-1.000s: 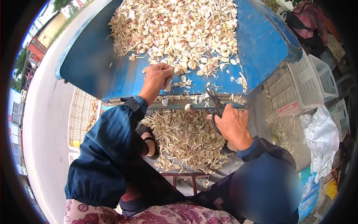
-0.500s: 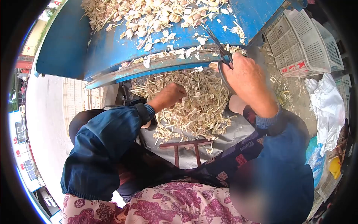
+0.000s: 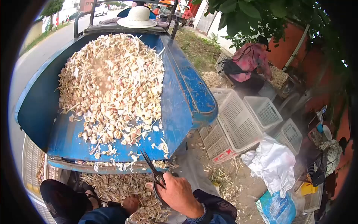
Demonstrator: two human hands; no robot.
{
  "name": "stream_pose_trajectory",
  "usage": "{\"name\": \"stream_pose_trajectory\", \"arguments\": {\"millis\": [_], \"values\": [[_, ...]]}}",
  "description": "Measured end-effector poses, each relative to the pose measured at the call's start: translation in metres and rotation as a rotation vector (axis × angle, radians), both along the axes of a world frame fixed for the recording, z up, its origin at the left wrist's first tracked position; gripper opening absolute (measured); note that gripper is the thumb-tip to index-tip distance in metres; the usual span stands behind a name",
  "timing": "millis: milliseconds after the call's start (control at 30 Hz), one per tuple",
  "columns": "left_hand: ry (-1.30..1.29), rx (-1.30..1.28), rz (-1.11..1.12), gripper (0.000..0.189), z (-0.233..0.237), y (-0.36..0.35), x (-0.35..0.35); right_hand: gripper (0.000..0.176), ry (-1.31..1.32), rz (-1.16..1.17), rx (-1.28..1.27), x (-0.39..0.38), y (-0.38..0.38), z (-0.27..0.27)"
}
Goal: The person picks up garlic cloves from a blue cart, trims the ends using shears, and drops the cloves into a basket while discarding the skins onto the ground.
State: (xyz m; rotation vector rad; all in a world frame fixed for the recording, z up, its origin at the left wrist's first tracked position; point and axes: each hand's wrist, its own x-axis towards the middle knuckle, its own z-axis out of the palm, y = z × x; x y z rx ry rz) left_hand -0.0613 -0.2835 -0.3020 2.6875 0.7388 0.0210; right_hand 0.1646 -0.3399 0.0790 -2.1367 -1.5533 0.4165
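Observation:
My right hand (image 3: 179, 195) grips black-handled scissors (image 3: 159, 180), with fingers through the loops. Their dark blades point up and left over the front lip of a blue metal truck bed (image 3: 175, 138). Below that lip, my left hand (image 3: 130, 204) is closed over a heap of dry garlic stems and skins (image 3: 115, 186); whatever its fingers hold is hidden. Inside the bed lies a large pile of garlic cloves and bulbs (image 3: 119, 93), mixed with papery skins.
To the right stand white plastic crates (image 3: 238, 121) beside a white sack (image 3: 272, 160) and a blue-and-white bag (image 3: 278, 207). Another person (image 3: 248, 67) in pink sits farther back. A white hat (image 3: 137, 17) rests beyond the bed.
The view has tilted up and turned right, showing the whole bed, the crates and the other person. My right hand still holds the scissors; my left stays closed over the heap.

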Motion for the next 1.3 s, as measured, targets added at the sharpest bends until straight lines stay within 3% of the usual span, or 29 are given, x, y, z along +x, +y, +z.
{"name": "stream_pose_trajectory", "arguments": {"millis": [33, 100, 133, 200, 267, 300, 400, 500, 600, 667, 700, 733, 767, 833, 867, 967, 1067, 1100, 1167, 1267, 1300], "values": [[0.114, 0.021, 0.035, 0.022, 0.014, 0.0, 0.006, 0.038, 0.017, -0.02, -0.039, -0.001, 0.002, 0.011], [0.082, -0.161, 0.018, 0.025, 0.036, 0.011, 0.005, 0.038, -0.045, -0.019, -0.083, 0.0, 0.002, 0.012], [0.079, -0.229, 0.012, 0.027, 0.016, 0.015, 0.0, 0.039, -0.049, -0.015, -0.07, 0.0, 0.003, 0.013], [-0.019, -0.173, -0.058, 0.017, -0.081, 0.02, -0.011, 0.039, -0.052, -0.024, -0.048, -0.002, 0.001, 0.013], [-0.055, -0.236, -0.05, 0.019, -0.112, 0.022, -0.011, 0.038, -0.046, -0.022, -0.015, -0.005, 0.002, 0.012], [-0.042, -0.331, -0.007, 0.024, -0.1, 0.019, -0.008, 0.038, -0.042, -0.021, 0.0, -0.007, 0.003, 0.013], [-0.056, -0.042, -0.04, 0.025, -0.045, 0.012, 0.0, 0.036, -0.049, -0.014, 0.008, -0.011, 0.007, 0.013], [0.076, -0.169, 0.113, 0.027, -0.017, 0.013, 0.002, 0.034, -0.062, -0.015, 0.005, -0.012, 0.01, 0.013], [0.1, -0.154, -0.013, 0.032, -0.001, 0.023, -0.007, 0.033, -0.049, 0.002, 0.044, -0.013, 0.013, 0.015], [0.279, -0.434, 0.041, 0.037, 0.022, 0.04, 0.004, 0.035, -0.031, -0.008, 0.067, -0.013, 0.016, 0.021], [0.38, -0.589, 0.084, 0.04, 0.022, 0.041, -0.001, 0.035, -0.006, -0.003, 0.066, -0.014, 0.017, 0.022], [0.229, -0.413, -0.124, 0.037, -0.044, 0.045, -0.007, 0.037, -0.001, 0.004, 0.097, -0.012, 0.019, 0.02], [0.402, -0.92, 0.292, 0.037, 0.109, 0.045, 0.007, 0.04, -0.011, 0.012, 0.156, -0.011, 0.021, 0.022], [-0.068, -1.735, 0.498, 0.012, 0.149, 0.061, -0.019, 0.046, 0.116, -0.037, 0.092, -0.017, 0.024, 0.043], [-0.383, -1.624, 0.313, 0.007, 0.171, 0.063, -0.031, 0.047, 0.123, -0.03, 0.133, -0.015, 0.026, 0.041], [-0.482, -1.768, 0.504, 0.008, 0.275, 0.096, -0.037, 0.048, 0.143, -0.033, 0.177, -0.019, 0.028, 0.044], [-0.484, -1.339, 0.73, 0.018, 0.343, 0.136, -0.054, 0.048, 0.099, -0.01, 0.206, -0.021, 0.032, 0.039], [-0.514, -1.233, 0.755, 0.021, 0.356, 0.151, -0.059, 0.048, 0.081, -0.013, 0.189, -0.021, 0.033, 0.038], [-0.574, -0.776, 0.701, 0.023, 0.37, 0.18, -0.06, 0.046, 0.095, -0.004, 0.171, -0.024, 0.038, 0.034], [-0.457, -0.749, 0.786, 0.03, 0.364, 0.224, -0.047, 0.044, 0.077, 0.012, 0.144, -0.029, 0.044, 0.031], [-0.368, -0.543, 0.733, 0.033, 0.348, 0.232, -0.041, 0.044, 0.069, 0.015, 0.126, -0.032, 0.047, 0.031]]}}
